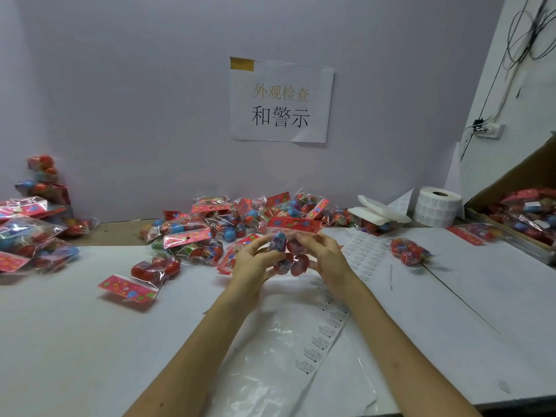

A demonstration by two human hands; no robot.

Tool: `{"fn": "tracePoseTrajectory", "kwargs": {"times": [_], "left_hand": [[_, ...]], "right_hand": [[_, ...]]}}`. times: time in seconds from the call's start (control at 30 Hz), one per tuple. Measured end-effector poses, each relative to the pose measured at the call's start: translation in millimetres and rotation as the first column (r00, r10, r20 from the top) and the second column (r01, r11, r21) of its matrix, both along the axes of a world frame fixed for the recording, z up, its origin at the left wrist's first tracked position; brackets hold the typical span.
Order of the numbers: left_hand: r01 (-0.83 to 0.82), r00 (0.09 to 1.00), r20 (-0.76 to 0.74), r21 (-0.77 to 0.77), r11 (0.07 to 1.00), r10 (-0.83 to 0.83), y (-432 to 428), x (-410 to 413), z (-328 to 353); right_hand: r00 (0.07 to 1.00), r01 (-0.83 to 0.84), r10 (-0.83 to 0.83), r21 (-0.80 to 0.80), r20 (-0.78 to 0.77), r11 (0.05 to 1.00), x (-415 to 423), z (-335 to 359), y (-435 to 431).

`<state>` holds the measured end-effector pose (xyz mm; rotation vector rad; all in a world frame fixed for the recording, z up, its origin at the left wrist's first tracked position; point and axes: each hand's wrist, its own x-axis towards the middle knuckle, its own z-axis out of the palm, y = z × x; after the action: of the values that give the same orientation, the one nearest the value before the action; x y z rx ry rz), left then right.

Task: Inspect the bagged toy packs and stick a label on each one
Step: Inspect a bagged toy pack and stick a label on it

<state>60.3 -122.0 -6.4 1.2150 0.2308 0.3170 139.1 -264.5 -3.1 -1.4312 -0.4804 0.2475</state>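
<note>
- A pile of bagged toy packs is seen at the left edge of the frame, stacked against the wall.
- One loose pack lies flat on the table, left of centre, well apart from the hands.
- A heap of packs is spread along the wall at centre, just behind the hands.
- The left hand is raised at centre, its fingers curled round the left side of the held pack.
- The held pack is kept above the table between both hands, with its red header card uppermost.
- A sign is taped to the wall above.
- The right hand grips the pack's right side, fingers bent over it.
- A clear film lies on the table under the forearms, with a label strip laid beside it.
- A label sheet lies just right of the right hand.
- Another pack lies alone right of the sheet.
- A label roll stands near the wall at the right.
- A carton holding more packs is cut off by the right edge.
</note>
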Motion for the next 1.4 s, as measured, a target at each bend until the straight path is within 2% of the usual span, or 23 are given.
{"fn": "tracePoseTrajectory", "kwargs": {"times": [0.17,0.3,0.5,0.63,0.93,1.2,1.4], "left_hand": [[-0.023,1.000,-0.015,0.084,0.996,0.025,-2.1,0.1,-1.1],[0.048,0.998,-0.038,0.131,0.990,-0.043,-6.2,-1.3,-0.7],[0.009,0.996,-0.089,0.237,0.972,0.012,-6.5,0.7,-1.8],[-0.040,0.993,-0.097,0.226,0.973,0.063,-1.2,1.8,-2.8],[0.047,0.990,-0.138,0.203,0.978,-0.019,-5.0,0.6,-4.5],[0.088,0.985,-0.163,0.205,0.975,-0.055,-8.0,-3.2,-3.0],[-0.079,0.989,-0.092,0.308,0.948,0.113,-6.7,-1.1,-3.5]], "right_hand": [[0.998,0.064,-0.065,0.020,0.025,0.998,-2.6,0.2,-0.6],[0.994,0.103,-0.104,0.040,0.025,0.994,-0.6,0.1,-1.1],[0.997,0.062,-0.060,-0.044,0.037,0.997,0.0,-2.1,2.0],[1.000,-0.024,0.024,-0.068,-0.012,0.997,-1.3,-2.8,3.8],[0.998,0.045,-0.048,-0.085,-0.032,0.995,-0.5,-2.0,2.5],[0.999,0.040,-0.042,-0.091,-0.020,0.995,0.9,-2.2,-0.3],[0.999,0.030,-0.025,-0.121,0.042,0.992,1.1,-5.8,2.0]]}}
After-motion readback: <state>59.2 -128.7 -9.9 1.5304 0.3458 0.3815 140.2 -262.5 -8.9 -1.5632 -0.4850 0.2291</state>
